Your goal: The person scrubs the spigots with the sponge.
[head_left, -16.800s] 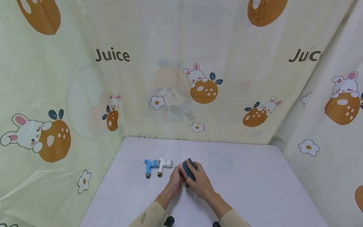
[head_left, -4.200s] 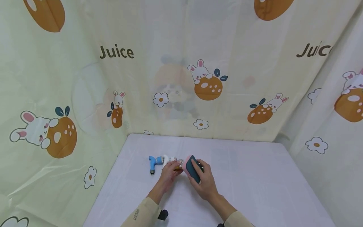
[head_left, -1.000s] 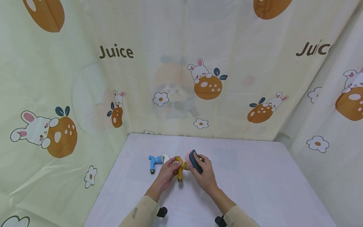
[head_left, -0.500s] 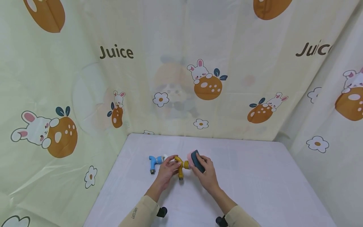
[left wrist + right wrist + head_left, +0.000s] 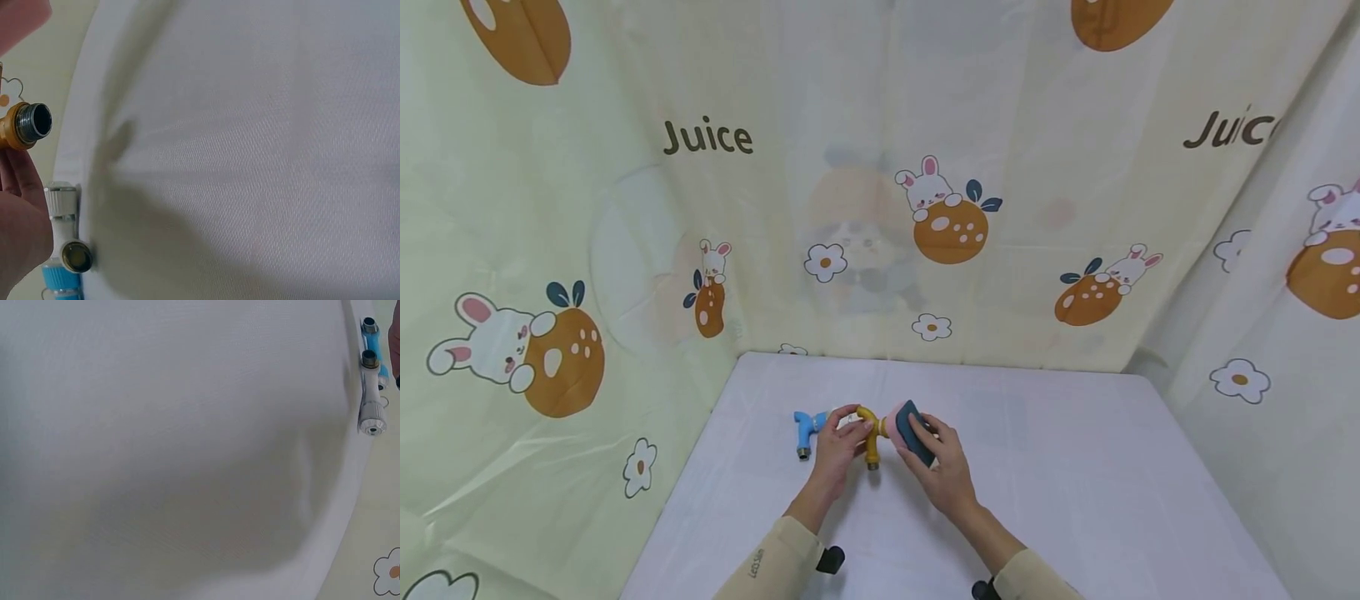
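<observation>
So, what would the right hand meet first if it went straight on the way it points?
Probably the yellow tap held by the left hand: the sponge in the right hand appears against the tap's knob, though depth leaves contact uncertain.

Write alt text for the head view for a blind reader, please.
A person's left hand holds a yellow faucet while the right hand holds a pink-and-blue sponge at its knob. On the white table lie a blue faucet and a mostly hidden white faucet.
</observation>
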The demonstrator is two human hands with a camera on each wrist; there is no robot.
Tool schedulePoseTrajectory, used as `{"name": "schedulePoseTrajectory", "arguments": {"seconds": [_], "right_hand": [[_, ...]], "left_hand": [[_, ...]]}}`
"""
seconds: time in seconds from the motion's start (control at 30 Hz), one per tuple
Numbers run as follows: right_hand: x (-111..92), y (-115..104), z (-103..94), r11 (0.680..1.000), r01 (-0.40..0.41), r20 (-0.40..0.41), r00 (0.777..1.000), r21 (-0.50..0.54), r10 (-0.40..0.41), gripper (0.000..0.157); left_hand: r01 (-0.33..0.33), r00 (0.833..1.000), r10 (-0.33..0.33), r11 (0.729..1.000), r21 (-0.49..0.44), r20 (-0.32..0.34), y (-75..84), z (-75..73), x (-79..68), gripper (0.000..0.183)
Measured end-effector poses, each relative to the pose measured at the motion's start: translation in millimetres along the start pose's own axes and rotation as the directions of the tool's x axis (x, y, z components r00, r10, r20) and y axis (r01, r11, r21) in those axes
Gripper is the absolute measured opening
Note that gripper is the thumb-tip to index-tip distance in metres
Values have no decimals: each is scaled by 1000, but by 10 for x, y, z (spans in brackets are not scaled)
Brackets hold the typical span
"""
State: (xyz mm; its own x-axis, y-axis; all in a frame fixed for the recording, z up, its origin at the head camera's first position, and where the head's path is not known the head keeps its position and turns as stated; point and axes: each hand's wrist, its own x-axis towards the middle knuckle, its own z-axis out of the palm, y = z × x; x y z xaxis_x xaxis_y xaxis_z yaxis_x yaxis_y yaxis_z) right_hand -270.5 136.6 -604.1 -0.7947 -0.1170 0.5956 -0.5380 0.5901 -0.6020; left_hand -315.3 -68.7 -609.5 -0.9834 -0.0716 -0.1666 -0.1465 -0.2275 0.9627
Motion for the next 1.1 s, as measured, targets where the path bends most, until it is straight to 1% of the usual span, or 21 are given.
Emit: {"name": "schedulePoseTrajectory", "arguments": {"seconds": [0.2, 0.4, 0.53, 0.67, 0.77, 0.9, 0.97, 1.03, 1.1], "right_hand": [[24, 14, 6, 997, -63, 17, 998, 33, 62, 58], [63, 38, -12, 989, -123, 14, 992, 77, 122, 56], [83, 59, -18, 980, -165, 5, 986, 110, 165, 57], [95, 86, -19, 966, -216, 23, 976, 141, 215, 56], [92, 103, -18, 950, -265, 39, 964, 165, 262, 57], [69, 113, -10, 927, -337, 65, 942, 165, 330, 63], [57, 106, -8, 917, -363, 82, 932, 169, 354, 67], [47, 86, -8, 917, -358, 92, 933, 175, 347, 71], [41, 55, -6, 926, -332, 100, 942, 176, 319, 75]], "left_hand": [[16, 1000, -16, 1000, -9, 8, 5, 12, -8, 49], [32, 997, -33, 999, 15, 65, 6, 10, -30, 49], [36, 992, -40, 999, 38, 121, 15, 9, -41, 54], [32, 987, -35, 999, 22, 156, 19, 8, -53, 53], [28, 985, -24, 999, -17, 173, 14, 8, -58, 51], [19, 985, -6, 997, -71, 174, 10, 5, -49, 49], [12, 987, 1, 997, -82, 160, 13, -3, -41, 48], [7, 989, 5, 997, -81, 145, 14, -10, -32, 47], [4, 991, 7, 997, -82, 132, 13, -13, -29, 47]]}}
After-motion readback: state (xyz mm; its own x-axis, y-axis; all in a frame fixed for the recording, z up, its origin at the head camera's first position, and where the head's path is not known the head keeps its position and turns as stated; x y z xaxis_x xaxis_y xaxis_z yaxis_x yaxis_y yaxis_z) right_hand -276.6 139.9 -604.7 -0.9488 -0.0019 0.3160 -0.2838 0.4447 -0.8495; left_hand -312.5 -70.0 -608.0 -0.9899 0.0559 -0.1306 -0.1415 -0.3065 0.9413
